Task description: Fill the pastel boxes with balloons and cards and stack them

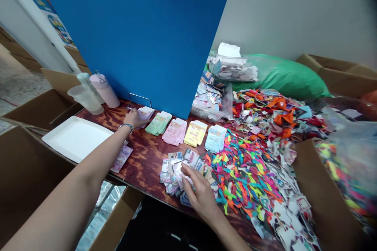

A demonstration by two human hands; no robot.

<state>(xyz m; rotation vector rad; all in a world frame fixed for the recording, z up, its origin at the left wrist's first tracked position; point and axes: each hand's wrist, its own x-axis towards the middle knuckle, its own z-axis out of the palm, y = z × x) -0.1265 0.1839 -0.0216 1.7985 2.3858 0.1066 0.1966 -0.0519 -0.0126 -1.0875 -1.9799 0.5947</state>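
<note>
My left hand (pixel 132 118) reaches across the table to the left edge of a stack of purple printed packets (pixel 145 113). Its fingers are curled together, and what they hold, if anything, is hidden. Four colours continue that row: green packets (pixel 158 122), pink packets (pixel 174 131), yellow packets (pixel 195 133) and blue packets (pixel 215 138). Lower down, my right hand (pixel 200 192) is over a loose pile of small printed cards (pixel 169 176). Thumb and forefinger close on a small pale card (pixel 178 170). Under my left forearm lies another purple packet (pixel 121 159), partly covered.
A white tray (pixel 78 137), a plastic cup (pixel 86 100) and a pink bottle (pixel 105 91) stand at left. Behind the row rises a blue board (pixel 141 39) with a wire stand (pixel 140 97). Colourful small pieces (pixel 241 176) heap at right, beside a cardboard flap (pixel 321 196).
</note>
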